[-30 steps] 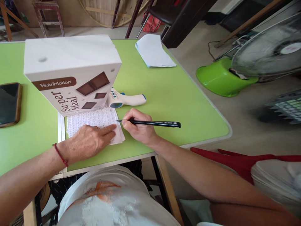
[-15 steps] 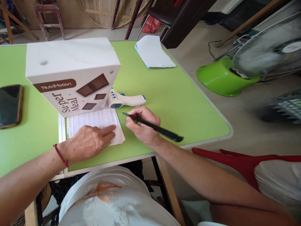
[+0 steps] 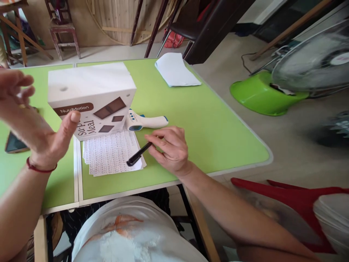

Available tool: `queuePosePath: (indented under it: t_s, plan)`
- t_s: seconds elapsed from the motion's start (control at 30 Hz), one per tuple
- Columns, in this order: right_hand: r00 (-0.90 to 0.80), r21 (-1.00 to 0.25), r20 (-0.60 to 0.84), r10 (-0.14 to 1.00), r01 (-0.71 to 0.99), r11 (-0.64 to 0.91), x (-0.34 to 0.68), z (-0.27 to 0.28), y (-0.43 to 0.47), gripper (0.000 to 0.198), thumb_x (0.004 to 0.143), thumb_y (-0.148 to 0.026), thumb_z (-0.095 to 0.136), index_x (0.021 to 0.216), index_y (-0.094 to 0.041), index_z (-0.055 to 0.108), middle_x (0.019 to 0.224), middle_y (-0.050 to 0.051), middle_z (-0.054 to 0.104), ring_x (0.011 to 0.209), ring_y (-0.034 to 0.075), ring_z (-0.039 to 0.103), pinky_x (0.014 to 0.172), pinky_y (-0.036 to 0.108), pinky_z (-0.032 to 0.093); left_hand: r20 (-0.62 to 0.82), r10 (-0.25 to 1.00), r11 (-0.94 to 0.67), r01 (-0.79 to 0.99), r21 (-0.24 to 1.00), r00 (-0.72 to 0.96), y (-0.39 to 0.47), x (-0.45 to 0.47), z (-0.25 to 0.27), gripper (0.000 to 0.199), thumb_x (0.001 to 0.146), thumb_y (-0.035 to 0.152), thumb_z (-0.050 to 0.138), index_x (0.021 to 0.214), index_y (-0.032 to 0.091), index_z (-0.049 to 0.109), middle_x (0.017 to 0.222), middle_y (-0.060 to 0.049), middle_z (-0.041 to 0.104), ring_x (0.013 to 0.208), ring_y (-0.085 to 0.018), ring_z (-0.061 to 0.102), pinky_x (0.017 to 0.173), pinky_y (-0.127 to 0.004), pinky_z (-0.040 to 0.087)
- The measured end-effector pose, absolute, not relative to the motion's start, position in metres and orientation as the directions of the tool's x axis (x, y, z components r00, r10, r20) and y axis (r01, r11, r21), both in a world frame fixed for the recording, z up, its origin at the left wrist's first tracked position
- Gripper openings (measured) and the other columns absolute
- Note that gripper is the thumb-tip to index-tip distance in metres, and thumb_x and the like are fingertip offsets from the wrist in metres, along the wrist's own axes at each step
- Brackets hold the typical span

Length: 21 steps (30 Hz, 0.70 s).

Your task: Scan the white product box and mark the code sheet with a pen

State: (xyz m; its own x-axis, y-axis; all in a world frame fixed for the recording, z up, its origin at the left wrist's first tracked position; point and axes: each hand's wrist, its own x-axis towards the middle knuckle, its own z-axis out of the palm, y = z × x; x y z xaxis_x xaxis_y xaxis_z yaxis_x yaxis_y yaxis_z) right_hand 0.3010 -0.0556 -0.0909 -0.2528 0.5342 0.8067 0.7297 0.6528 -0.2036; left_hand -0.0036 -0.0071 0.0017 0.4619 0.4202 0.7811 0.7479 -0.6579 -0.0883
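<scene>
My right hand [image 3: 170,150] pinches a black pen [image 3: 139,154] by one end, and its other end points left over the papers. Beneath the pen lies a stack of handwritten sheets [image 3: 107,156] on the green table. My left hand [image 3: 40,120] is raised at the left with fingers apart, palm turned up and nothing in it. It is in front of the white NutriMotion box [image 3: 92,82], which stands upright on the far part of the sheets. A white infrared thermometer [image 3: 151,122] lies beside the box, just beyond my right hand.
A phone [image 3: 15,143] lies at the table's left, partly behind my left hand. Folded white paper [image 3: 176,71] rests near the far edge of the green table [image 3: 218,145]. On the floor to the right are a fan [image 3: 313,65], a green stool [image 3: 261,94] and a red chair [image 3: 272,196].
My left hand has lifted off the sheets and moved up and left, opening. In my right hand the pen has swung round, from pointing back right to lying leftward over the sheets.
</scene>
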Motion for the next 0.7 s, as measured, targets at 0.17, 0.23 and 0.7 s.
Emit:
queuePosePath:
  t_s: [0.17, 0.23, 0.7]
  plan:
    - [-0.358, -0.162, 0.787, 0.502, 0.666, 0.729, 0.298, -0.092, -0.055, 0.029, 0.077, -0.012, 0.06, 0.099, -0.029, 0.069, 0.075, 0.0, 0.066, 0.074, 0.02, 0.055, 0.07, 0.039, 0.037, 0.652, 0.703, -0.696, 0.466, 0.546, 0.285, 0.018, -0.002, -0.021, 0.074, 0.089, 0.072, 0.035, 0.135, 0.014, 0.029, 0.136, -0.008, 0.05, 0.121, -0.021, 0.051, 0.1, -0.035, 0.05]
    - [-0.401, -0.16, 0.759, 0.513, 0.649, 0.744, 0.297, -0.092, -0.055, 0.027, 0.076, -0.011, 0.057, 0.094, -0.028, 0.069, 0.071, -0.001, 0.066, 0.071, 0.019, 0.054, 0.07, 0.039, 0.037, 0.503, 0.767, -0.64, 0.426, 0.64, 0.398, 0.017, -0.003, -0.026, 0.07, 0.09, 0.067, 0.041, 0.134, 0.013, 0.036, 0.132, -0.01, 0.058, 0.115, -0.02, 0.056, 0.098, -0.036, 0.053]
    - [-0.474, -0.189, 0.667, 0.575, 0.638, 0.746, 0.297, -0.095, -0.056, 0.014, 0.075, -0.017, 0.058, 0.08, -0.02, 0.071, 0.073, 0.001, 0.068, 0.07, 0.017, 0.054, 0.073, 0.037, 0.037, 0.402, 0.846, -0.484, 0.189, 0.854, 0.35, 0.02, -0.007, -0.027, 0.064, 0.067, 0.037, 0.087, 0.119, 0.01, 0.063, 0.113, -0.011, 0.07, 0.106, -0.027, 0.066, 0.092, -0.038, 0.055]
